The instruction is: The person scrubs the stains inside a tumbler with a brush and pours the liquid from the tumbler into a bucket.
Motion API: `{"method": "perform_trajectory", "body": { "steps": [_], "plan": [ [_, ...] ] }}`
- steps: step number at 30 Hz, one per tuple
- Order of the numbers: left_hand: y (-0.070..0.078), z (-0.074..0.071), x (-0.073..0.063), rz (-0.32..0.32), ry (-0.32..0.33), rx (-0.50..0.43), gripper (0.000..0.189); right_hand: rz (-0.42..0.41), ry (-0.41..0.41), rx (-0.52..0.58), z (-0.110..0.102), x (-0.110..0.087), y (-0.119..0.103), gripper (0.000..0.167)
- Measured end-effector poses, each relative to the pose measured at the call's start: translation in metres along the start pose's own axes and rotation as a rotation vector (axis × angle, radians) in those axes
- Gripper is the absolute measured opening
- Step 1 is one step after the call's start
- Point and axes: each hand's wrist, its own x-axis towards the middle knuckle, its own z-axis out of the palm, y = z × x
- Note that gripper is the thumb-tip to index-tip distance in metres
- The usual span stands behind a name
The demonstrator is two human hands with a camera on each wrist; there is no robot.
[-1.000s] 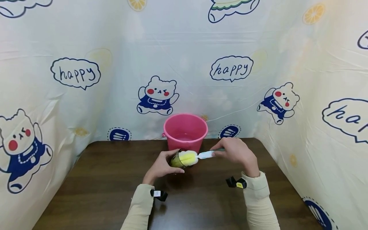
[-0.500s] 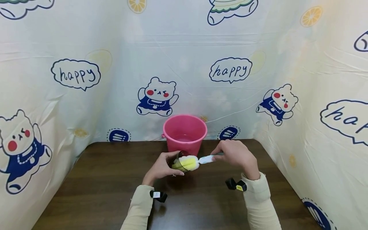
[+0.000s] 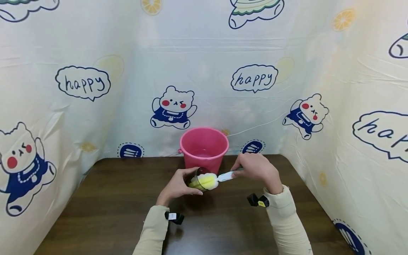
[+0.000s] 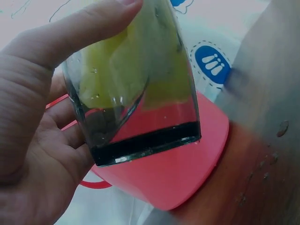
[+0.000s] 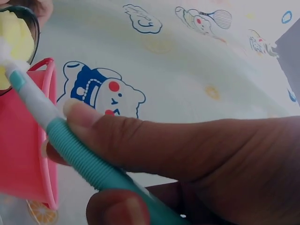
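Observation:
My left hand (image 3: pixel 176 186) grips a dark, clear glass (image 4: pixel 140 136) tilted on its side, its mouth facing right. Inside the glass, partly sticking out of the mouth, is the yellow-and-white sponge head of a cup brush (image 3: pixel 206 181). My right hand (image 3: pixel 257 170) holds the brush by its ribbed teal grip (image 5: pixel 79 150), thumb along the top and fingers curled underneath. Through the wall of the glass the left wrist view shows the sponge stopping short of the thick base. Water drops cling to the glass.
A pink bucket (image 3: pixel 204 159) stands just behind the glass at the table's back edge. Some water drops lie on the dark wooden table (image 3: pixel 127 212). A printed curtain (image 3: pixel 204 53) encloses the back and sides.
The glass and brush have come down slightly in the head view, below the bucket's rim. The right hand has shifted a little left, and the sponge still sits in the glass mouth.

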Motion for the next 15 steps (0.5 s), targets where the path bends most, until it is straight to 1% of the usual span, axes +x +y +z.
{"method": "perform_trajectory", "body": {
  "steps": [2, 6, 12, 15],
  "plan": [
    [0.0, 0.0, 0.0, -0.001, -0.009, 0.006, 0.084, 0.026, -0.005, -0.019, 0.0, 0.002, -0.002, 0.008],
    [-0.001, 0.0, 0.001, 0.018, -0.023, 0.0, 0.084, 0.044, 0.022, -0.07, -0.001, 0.008, -0.005, 0.007],
    [-0.004, 0.001, 0.002, 0.042, -0.029, -0.025, 0.084, 0.003, 0.07, -0.121, -0.001, 0.012, -0.01, 0.009],
    [-0.004, 0.0, 0.001, 0.044, -0.032, -0.033, 0.083, -0.03, 0.074, -0.123, -0.001, 0.011, -0.013, 0.008]
  ]
}}
